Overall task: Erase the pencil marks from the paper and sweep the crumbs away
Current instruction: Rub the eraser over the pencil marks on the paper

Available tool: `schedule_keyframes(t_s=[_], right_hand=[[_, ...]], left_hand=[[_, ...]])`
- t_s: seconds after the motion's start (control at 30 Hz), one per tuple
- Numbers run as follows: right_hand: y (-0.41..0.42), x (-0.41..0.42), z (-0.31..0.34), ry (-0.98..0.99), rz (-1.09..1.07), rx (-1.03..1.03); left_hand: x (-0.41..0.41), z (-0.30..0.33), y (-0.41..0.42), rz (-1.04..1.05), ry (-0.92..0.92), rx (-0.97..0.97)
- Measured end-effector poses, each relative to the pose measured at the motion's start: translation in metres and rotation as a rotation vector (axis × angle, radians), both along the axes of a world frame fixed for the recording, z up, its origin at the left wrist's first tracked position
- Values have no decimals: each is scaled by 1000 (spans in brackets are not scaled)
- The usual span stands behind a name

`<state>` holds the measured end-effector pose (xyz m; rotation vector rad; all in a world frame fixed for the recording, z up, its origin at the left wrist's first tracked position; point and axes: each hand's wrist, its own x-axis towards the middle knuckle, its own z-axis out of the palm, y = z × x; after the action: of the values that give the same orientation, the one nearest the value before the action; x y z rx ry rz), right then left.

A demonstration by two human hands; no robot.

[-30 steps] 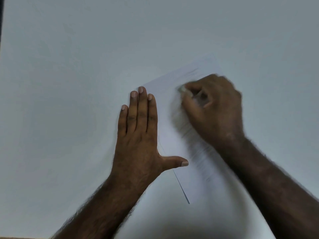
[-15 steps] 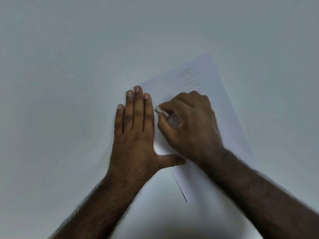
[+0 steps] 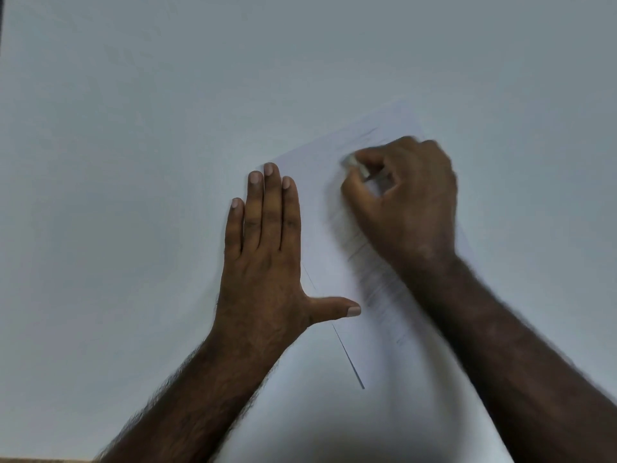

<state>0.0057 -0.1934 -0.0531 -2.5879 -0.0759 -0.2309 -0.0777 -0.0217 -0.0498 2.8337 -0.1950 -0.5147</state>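
Observation:
A white sheet of paper [image 3: 320, 235] lies at an angle on the white table [image 3: 133, 162]. My left hand [image 3: 267, 255] presses flat on the paper's left edge, fingers straight and together, thumb spread to the right. My right hand [image 3: 404, 202] is blurred with motion and pinches a small white eraser [image 3: 354, 163] against the upper part of the sheet. Faint pencil marks [image 3: 367, 133] show just above the eraser. Much of the paper's right side is hidden under my right hand and forearm.
The white table surface stretches all around the paper. A dark strip [image 3: 1, 25] runs along the far left edge of the view, and a brown edge [image 3: 40, 460] shows at the bottom left corner.
My right hand with the eraser swung left toward my left fingers, then back up and right to the upper part of the sheet. My left hand stayed pressed on the paper.

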Motion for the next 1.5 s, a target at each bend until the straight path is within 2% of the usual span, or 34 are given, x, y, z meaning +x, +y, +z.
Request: schedule_keyframes(t_s=[0.07, 0.23, 0.43, 0.6, 0.8, 0.9, 1.0, 1.17, 1.37, 1.5], right_hand=[[-2, 4, 1, 0, -60, 25], [23, -30, 1, 60, 188, 45], [-1, 7, 0, -28, -82, 31], [25, -29, 2, 56, 195, 37], [1, 11, 0, 3, -85, 31], [21, -9, 1, 33, 38, 81], [28, -20, 0, 42, 172, 45], [5, 16, -3, 2, -78, 19], [28, -13, 0, 18, 159, 22], [7, 17, -2, -23, -52, -7]], left_hand=[[1, 0, -1, -3, 3, 2], [1, -1, -2, 6, 0, 3], [1, 0, -1, 4, 12, -5], [1, -1, -4, 10, -7, 2], [1, 0, -1, -3, 11, -1], [1, 0, -3, 8, 2, 4], [1, -1, -4, 9, -2, 9], [1, -1, -2, -6, 8, 5], [1, -2, -3, 3, 1, 13], [1, -2, -2, -6, 6, 11]])
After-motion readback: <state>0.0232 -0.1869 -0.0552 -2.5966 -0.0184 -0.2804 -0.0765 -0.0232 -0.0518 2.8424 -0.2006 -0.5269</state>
